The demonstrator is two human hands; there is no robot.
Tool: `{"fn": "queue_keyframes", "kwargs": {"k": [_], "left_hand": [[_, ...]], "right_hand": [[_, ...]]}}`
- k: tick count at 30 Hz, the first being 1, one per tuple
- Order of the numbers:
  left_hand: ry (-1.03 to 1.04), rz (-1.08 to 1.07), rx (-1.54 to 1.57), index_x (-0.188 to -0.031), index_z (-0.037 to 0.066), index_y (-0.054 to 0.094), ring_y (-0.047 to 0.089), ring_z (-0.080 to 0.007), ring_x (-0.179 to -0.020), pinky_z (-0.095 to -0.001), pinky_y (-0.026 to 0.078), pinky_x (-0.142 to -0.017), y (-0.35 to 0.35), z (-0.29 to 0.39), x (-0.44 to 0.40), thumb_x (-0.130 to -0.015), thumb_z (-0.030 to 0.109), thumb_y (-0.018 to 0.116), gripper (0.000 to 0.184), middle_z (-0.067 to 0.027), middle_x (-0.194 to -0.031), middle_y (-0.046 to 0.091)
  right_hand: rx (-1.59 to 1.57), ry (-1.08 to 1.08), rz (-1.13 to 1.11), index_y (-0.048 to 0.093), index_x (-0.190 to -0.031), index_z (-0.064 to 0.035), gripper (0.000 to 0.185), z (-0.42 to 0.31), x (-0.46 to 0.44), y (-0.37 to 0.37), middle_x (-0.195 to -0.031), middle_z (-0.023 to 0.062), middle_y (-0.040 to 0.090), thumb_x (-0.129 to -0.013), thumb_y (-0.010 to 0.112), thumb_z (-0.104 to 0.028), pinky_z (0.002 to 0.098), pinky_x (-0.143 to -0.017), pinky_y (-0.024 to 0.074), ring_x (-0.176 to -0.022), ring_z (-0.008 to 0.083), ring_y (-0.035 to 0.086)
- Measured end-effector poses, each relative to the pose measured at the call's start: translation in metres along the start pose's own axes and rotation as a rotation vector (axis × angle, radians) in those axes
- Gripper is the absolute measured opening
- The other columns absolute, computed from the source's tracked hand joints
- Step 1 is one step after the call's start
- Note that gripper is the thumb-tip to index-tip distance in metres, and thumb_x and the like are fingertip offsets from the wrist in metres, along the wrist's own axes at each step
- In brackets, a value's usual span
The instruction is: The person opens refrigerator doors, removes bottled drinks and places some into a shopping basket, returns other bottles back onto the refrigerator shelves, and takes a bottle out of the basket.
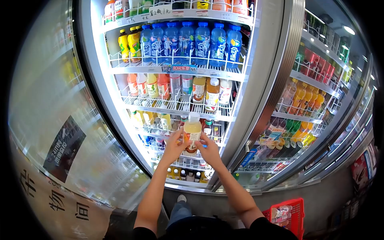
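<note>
A bottle of pale yellow tea drink with a white cap is held upright in front of the open fridge's shelves. My left hand grips it from the left side, fingers curled against the label. From the other side my right hand closes on the same bottle. Just behind and above it, a wire shelf carries an amber drink bottle with a white cap among other coloured bottles. Part of the lower shelf is hidden by the bottle and my hands.
Blue drink bottles line an upper shelf beside yellow bottles. The glass door stands open at left. A closed fridge door is at right. On the floor, a red basket holds several bottles.
</note>
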State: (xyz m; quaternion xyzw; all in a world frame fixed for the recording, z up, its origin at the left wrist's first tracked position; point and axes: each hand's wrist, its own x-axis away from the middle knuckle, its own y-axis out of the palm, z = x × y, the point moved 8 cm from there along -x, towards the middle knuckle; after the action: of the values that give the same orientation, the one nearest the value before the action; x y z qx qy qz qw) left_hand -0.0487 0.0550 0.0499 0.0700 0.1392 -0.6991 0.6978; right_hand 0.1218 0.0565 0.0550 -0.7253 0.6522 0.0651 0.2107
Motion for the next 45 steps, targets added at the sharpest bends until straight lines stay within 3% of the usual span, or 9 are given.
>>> {"fn": "queue_keyframes", "kwargs": {"k": [5, 9, 20, 21, 25, 28, 31, 35, 45], "left_hand": [[0.202, -0.063, -0.386, -0.148, 0.013, 0.04, 0.061, -0.0255, -0.097, -0.0328, 0.051, -0.087, -0.005, 0.043, -0.064, -0.089, 0.024, 0.071, 0.067, -0.0147, -0.111, 0.053], [0.273, -0.035, -0.307, -0.148, 0.012, 0.04, 0.062, -0.0257, -0.094, -0.0343, 0.052, -0.083, -0.006, 0.066, -0.104, -0.087, 0.02, 0.071, 0.068, -0.0143, -0.111, 0.057], [0.325, -0.013, -0.102, -0.148, 0.007, 0.039, 0.061, -0.0172, -0.108, -0.0305, 0.051, -0.09, -0.003, 0.069, -0.18, -0.088, 0.007, 0.067, 0.066, -0.011, -0.125, 0.06], [0.33, -0.027, -0.087, -0.147, 0.005, 0.04, 0.061, -0.0157, -0.109, -0.0294, 0.051, -0.092, -0.003, 0.063, -0.186, -0.089, 0.004, 0.065, 0.064, -0.0095, -0.124, 0.061], [0.351, -0.065, -0.011, -0.146, 0.004, 0.04, 0.06, -0.015, -0.11, -0.0285, 0.05, -0.093, -0.001, 0.042, -0.205, -0.09, 0.002, 0.064, 0.061, -0.0085, -0.122, 0.062], [0.414, -0.068, 0.021, -0.147, 0.011, 0.041, 0.066, -0.0265, -0.107, -0.0338, 0.052, -0.091, -0.001, 0.031, -0.215, -0.086, 0.011, 0.069, 0.066, -0.0183, -0.113, 0.067], [0.493, 0.02, -0.403, -0.143, 0.009, 0.046, 0.061, -0.0379, -0.105, -0.0438, 0.047, -0.093, -0.003, 0.021, -0.218, -0.083, 0.019, 0.073, 0.067, -0.0206, -0.114, 0.066], [0.496, 0.033, -0.57, -0.14, 0.008, 0.05, 0.055, -0.0376, -0.106, -0.0439, 0.044, -0.093, 0.0, 0.007, -0.226, -0.083, 0.022, 0.072, 0.063, -0.0192, -0.108, 0.066], [0.464, 0.082, -0.733, -0.136, 0.004, 0.052, 0.055, -0.0374, -0.104, -0.0445, 0.044, -0.093, 0.008, -0.004, -0.236, -0.088, 0.031, 0.067, 0.057, -0.0149, -0.113, 0.064]], "right_hand": [[0.022, -0.088, 0.068, 0.046, -0.141, -0.002, 0.054, -0.032, -0.056, -0.01, -0.116, 0.0183, 0.068, -0.091, 0.063, -0.011, 0.032, -0.086, 0.0539, -0.102, 0.0243, 0.069], [0.068, -0.176, 0.117, 0.045, -0.142, -0.0029, 0.054, -0.05, -0.095, -0.018, -0.114, 0.0224, 0.067, -0.091, 0.064, -0.009, 0.0337, -0.081, 0.0552, -0.101, 0.0281, 0.069], [0.232, -0.452, 0.184, 0.039, -0.141, -0.0015, 0.051, -0.052, -0.17, -0.025, -0.126, 0.0228, 0.06, -0.093, 0.058, -0.001, 0.0388, -0.094, 0.054, -0.118, 0.0347, 0.06], [0.216, -0.475, 0.207, 0.037, -0.141, -0.0033, 0.052, -0.048, -0.173, -0.024, -0.117, 0.0272, 0.061, -0.093, 0.058, -0.005, 0.0455, -0.086, 0.0508, -0.104, 0.0451, 0.062], [0.219, -0.432, 0.216, 0.038, -0.14, -0.0005, 0.051, -0.024, -0.19, -0.019, -0.124, 0.0229, 0.061, -0.093, 0.057, 0.0, 0.0367, -0.094, 0.0531, -0.118, 0.0351, 0.06], [0.266, -0.403, 0.214, 0.039, -0.139, -0.0001, 0.051, -0.016, -0.196, -0.018, -0.121, 0.0237, 0.062, -0.092, 0.059, 0.001, 0.0362, -0.091, 0.0539, -0.113, 0.0346, 0.063], [0.33, -0.338, 0.222, 0.045, -0.135, 0.0033, 0.048, -0.011, -0.195, -0.019, -0.122, 0.0296, 0.059, -0.089, 0.06, -0.002, 0.046, -0.088, 0.0514, -0.105, 0.0456, 0.06], [0.452, -0.341, 0.353, 0.048, -0.131, 0.0017, 0.046, -0.003, -0.197, -0.019, -0.108, 0.0291, 0.064, -0.087, 0.061, -0.002, 0.0412, -0.079, 0.0539, -0.095, 0.0425, 0.065], [0.449, -0.346, 0.317, 0.045, -0.138, 0.0021, 0.048, -0.008, -0.182, -0.011, -0.112, 0.0278, 0.063, -0.091, 0.054, -0.003, 0.0418, -0.081, 0.0522, -0.092, 0.0389, 0.066]]}}
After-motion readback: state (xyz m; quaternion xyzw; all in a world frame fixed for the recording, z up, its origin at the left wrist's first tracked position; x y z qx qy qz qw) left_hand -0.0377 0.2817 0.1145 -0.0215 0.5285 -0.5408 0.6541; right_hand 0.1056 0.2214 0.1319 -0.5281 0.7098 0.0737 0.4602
